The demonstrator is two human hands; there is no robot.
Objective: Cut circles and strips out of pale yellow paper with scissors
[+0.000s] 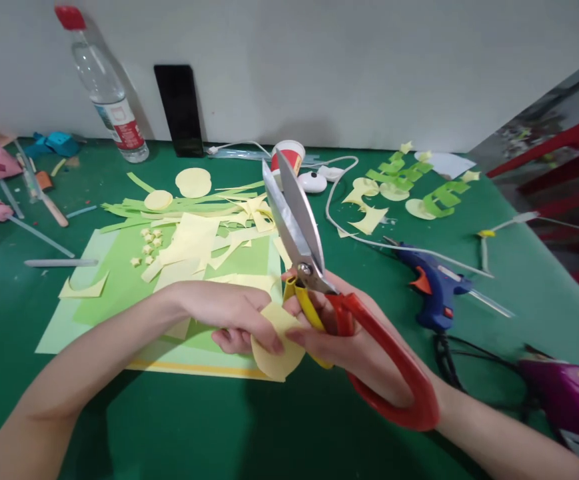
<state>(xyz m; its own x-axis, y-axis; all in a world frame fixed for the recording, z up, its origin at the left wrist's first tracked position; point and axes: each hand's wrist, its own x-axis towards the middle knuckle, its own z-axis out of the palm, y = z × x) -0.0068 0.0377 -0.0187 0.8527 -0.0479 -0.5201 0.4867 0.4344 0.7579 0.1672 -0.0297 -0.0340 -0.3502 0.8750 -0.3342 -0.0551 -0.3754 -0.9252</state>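
Scraps (192, 237) and tiny stars (148, 249) clutter green paper (112, 283) near the scissors (303, 267).

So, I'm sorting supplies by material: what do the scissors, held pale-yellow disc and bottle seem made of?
Scissors: shiny metal blades, catching light; smooth red handle, probably plastic. Disc: matt paper or thin card, flat, without glare. Bottle: glossy and transparent, likely plastic.

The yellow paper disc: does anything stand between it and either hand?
Nothing visible does. The left hand pinches the yellow paper disc, and the right hand touches its edge; the scissors in that hand point away from the disc.
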